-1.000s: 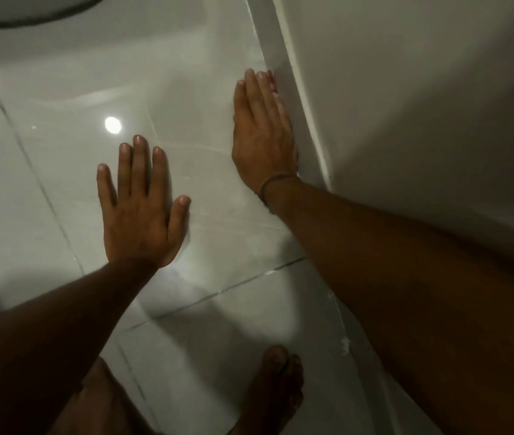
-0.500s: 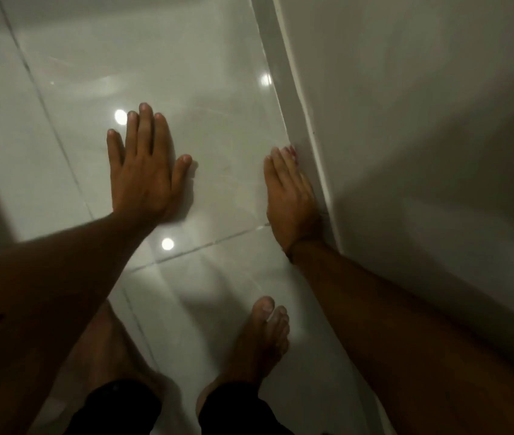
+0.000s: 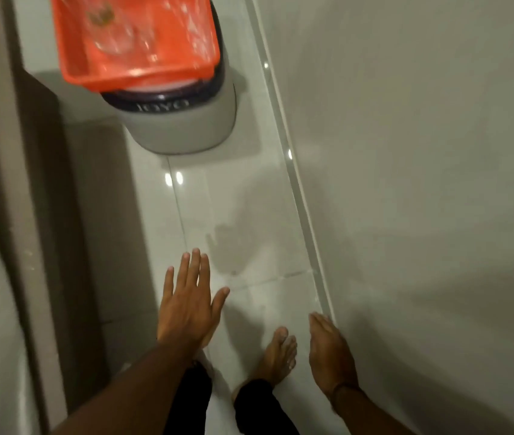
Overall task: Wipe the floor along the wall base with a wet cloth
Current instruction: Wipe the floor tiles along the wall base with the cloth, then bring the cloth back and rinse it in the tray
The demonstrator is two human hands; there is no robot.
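My right hand (image 3: pixel 331 356) lies flat with fingers together on the glossy tiled floor (image 3: pixel 249 196), its edge against the skirting strip (image 3: pixel 299 199) at the wall base. The cloth is hidden under that palm; none of it shows. My left hand (image 3: pixel 189 302) is open with fingers spread, held flat over the floor to the left, holding nothing. A dull wet smear (image 3: pixel 233 246) marks the tile just ahead of both hands.
My bare foot (image 3: pixel 277 356) stands between my hands. Ahead, a grey bin (image 3: pixel 180 127) sits on the floor with an orange tray (image 3: pixel 139 42) on top, close to the wall. A dark door frame (image 3: pixel 45 215) runs along the left, leaving a narrow strip of floor.
Both hands have come back toward me along the wall base. The pink cloth edge at my right fingertips no longer shows. The bin and orange tray have come into view.
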